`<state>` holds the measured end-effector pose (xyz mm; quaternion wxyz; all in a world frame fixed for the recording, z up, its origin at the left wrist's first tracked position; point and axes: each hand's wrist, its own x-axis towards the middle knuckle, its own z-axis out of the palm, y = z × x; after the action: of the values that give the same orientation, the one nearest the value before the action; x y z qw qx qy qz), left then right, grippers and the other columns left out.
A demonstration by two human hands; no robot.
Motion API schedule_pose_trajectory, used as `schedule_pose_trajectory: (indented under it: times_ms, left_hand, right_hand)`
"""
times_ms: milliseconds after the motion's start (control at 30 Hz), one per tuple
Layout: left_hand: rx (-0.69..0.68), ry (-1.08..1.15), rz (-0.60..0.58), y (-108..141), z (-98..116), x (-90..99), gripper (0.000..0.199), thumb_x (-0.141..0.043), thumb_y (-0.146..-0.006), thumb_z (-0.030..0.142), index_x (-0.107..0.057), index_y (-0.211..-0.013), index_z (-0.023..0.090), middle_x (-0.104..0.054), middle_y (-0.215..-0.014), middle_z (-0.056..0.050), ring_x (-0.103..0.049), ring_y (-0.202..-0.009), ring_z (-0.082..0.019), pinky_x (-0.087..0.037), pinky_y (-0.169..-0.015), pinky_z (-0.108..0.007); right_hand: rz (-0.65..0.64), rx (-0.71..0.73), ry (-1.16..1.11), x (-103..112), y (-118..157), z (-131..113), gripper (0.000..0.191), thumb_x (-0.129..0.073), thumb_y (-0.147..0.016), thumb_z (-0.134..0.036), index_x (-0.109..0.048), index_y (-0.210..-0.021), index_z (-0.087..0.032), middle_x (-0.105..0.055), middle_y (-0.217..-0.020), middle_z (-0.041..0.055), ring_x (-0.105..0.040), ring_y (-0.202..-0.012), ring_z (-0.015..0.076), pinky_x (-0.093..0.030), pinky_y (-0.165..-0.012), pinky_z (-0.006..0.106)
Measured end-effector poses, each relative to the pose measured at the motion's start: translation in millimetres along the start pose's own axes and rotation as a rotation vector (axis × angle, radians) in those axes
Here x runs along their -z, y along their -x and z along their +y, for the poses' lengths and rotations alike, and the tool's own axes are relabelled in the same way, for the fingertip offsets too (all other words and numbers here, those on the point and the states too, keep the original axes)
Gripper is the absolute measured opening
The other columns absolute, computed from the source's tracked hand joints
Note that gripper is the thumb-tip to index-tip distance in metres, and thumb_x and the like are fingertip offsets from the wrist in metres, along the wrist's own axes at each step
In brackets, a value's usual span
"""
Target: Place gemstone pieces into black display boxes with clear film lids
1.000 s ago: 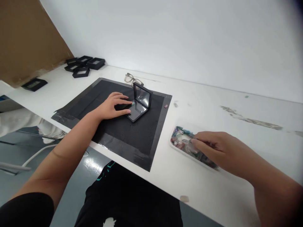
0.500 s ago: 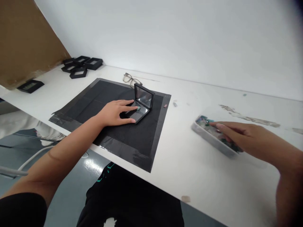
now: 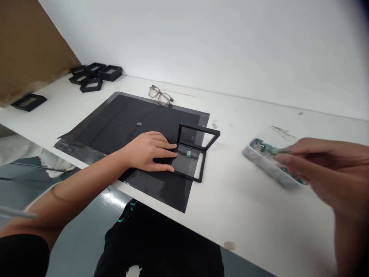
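Note:
A small black hinged frame case lies open across the right edge of a black mat, its clear lid tilted up. On its clear panel rests a teal stone. My left hand lies spread flat, fingertips touching the case's left side. Another greenish stone sits on the mat beyond that hand. Over a clear plastic box of green and pale stones, my right hand pinches a small greenish piece, partly hidden by the fingers and blurred.
Eyeglasses lie behind the mat. Several black frames are grouped at the far left, with another black frame nearer the edge. A pale brownish piece sits at the table's front edge. A white wall rises behind.
The open case has shifted right and nearer, along with my left hand. A greenish stone now shows on the mat. My right hand has lifted slightly with a piece between its fingertips.

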<state>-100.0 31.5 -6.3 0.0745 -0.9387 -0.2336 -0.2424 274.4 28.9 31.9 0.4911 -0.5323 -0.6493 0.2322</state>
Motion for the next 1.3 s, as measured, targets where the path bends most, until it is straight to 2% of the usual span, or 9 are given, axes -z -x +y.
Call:
schedule_pose_trajectory:
  times_ms: [133, 200, 267, 400, 533, 633, 867, 1067, 1300]
  left_hand:
    - [-0.100, 0.005, -0.021, -8, 5, 4.8, 0.036, -0.067, -0.089, 0.055, -0.078, -0.097, 0.022, -0.080, -0.101, -0.003, -0.075, -0.094, -0.019, -0.058, -0.086, -0.032]
    - [-0.154, -0.042, 0.015, -13, 10, 5.8, 0.036, -0.065, -0.091, 0.056, -0.077, -0.088, 0.023, -0.080, -0.098, 0.000, -0.074, -0.095, -0.017, -0.056, -0.086, -0.031]
    - [-0.195, -0.089, 0.082, -19, 16, 4.1, 0.036, -0.063, -0.092, 0.055, -0.075, -0.077, 0.024, -0.080, -0.095, 0.003, -0.074, -0.095, -0.016, -0.054, -0.086, -0.030]
    - [-0.142, -0.092, 0.163, -27, 26, -7.0, 0.028, -0.062, -0.094, 0.048, -0.075, -0.084, 0.025, -0.080, -0.097, 0.003, -0.073, -0.100, -0.016, -0.052, -0.088, -0.031]
    - [-0.118, -0.025, 0.006, -28, 25, -18.1, 0.037, -0.048, -0.102, 0.046, -0.070, -0.121, 0.023, -0.072, -0.131, -0.001, -0.064, -0.128, -0.021, -0.046, -0.104, -0.037]
    - [-0.128, 0.022, -0.100, -25, 21, -20.0, 0.049, -0.038, -0.105, 0.050, -0.064, -0.133, 0.019, -0.066, -0.140, -0.003, -0.058, -0.135, -0.023, -0.043, -0.107, -0.039]
    - [-0.117, 0.004, -0.179, -13, 11, -12.2, 0.052, -0.037, -0.105, 0.050, -0.063, -0.133, 0.017, -0.064, -0.141, -0.006, -0.058, -0.136, -0.024, -0.045, -0.109, -0.040]
    - [-0.105, 0.026, -0.127, -7, 8, -7.4, 0.047, -0.043, -0.103, 0.050, -0.063, -0.133, 0.021, -0.059, -0.146, -0.006, -0.061, -0.133, -0.022, -0.049, -0.106, -0.035]
    - [0.043, 0.137, -0.024, -5, -8, -8.3, 0.050, -0.068, -0.083, 0.067, -0.076, -0.108, 0.025, -0.079, -0.112, -0.003, -0.072, -0.110, -0.021, -0.052, -0.091, -0.032]
  right_hand:
    - [-0.392, -0.057, -0.385, -31, 22, -29, 0.008, -0.082, -0.081, -0.041, -0.081, -0.084, -0.034, -0.058, -0.057, -0.0023, -0.045, -0.048, 0.0103, -0.034, -0.040, 0.025]
    - [-0.581, -0.028, -0.481, -37, 27, -34, 0.012, -0.070, -0.093, -0.042, -0.081, -0.097, -0.038, -0.052, -0.052, -0.0035, -0.043, -0.046, 0.0106, -0.034, -0.038, 0.024]
    - [-0.659, -0.040, -0.551, -40, 29, -35, 0.019, -0.061, -0.099, -0.041, -0.079, -0.105, -0.040, -0.048, -0.049, -0.0040, -0.043, -0.044, 0.0111, -0.035, -0.039, 0.024]
    - [-0.636, -0.150, -0.664, -42, 28, -34, 0.021, -0.058, -0.101, -0.042, -0.078, -0.103, -0.040, -0.044, -0.048, -0.0043, -0.039, -0.043, 0.0107, -0.033, -0.040, 0.025]
    - [-0.630, -0.120, -0.635, -42, 26, -29, 0.014, -0.067, -0.096, -0.039, -0.080, -0.099, -0.038, -0.046, -0.048, -0.0042, -0.040, -0.044, 0.0105, -0.034, -0.039, 0.024]
    - [-0.569, -0.128, -0.566, -42, 26, -27, 0.008, -0.074, -0.090, -0.039, -0.081, -0.092, -0.035, -0.050, -0.050, -0.0041, -0.039, -0.045, 0.0095, -0.033, -0.038, 0.023]
    - [-0.381, 0.024, -0.026, -53, 26, -21, 0.012, -0.077, -0.083, -0.038, -0.081, -0.081, -0.026, -0.070, -0.066, 0.0026, -0.058, -0.053, 0.0138, -0.044, -0.041, 0.024]
    - [-0.543, -0.063, 0.072, -71, 29, -26, 0.025, -0.071, -0.087, -0.046, -0.079, -0.081, -0.023, -0.068, -0.064, 0.0019, -0.049, -0.044, 0.0103, -0.037, -0.036, 0.023]
    - [-0.650, -0.045, 0.232, -100, 25, -26, 0.022, -0.065, -0.091, -0.040, -0.074, -0.081, -0.023, -0.058, -0.055, -0.0025, -0.044, -0.045, 0.0103, -0.035, -0.042, 0.024]
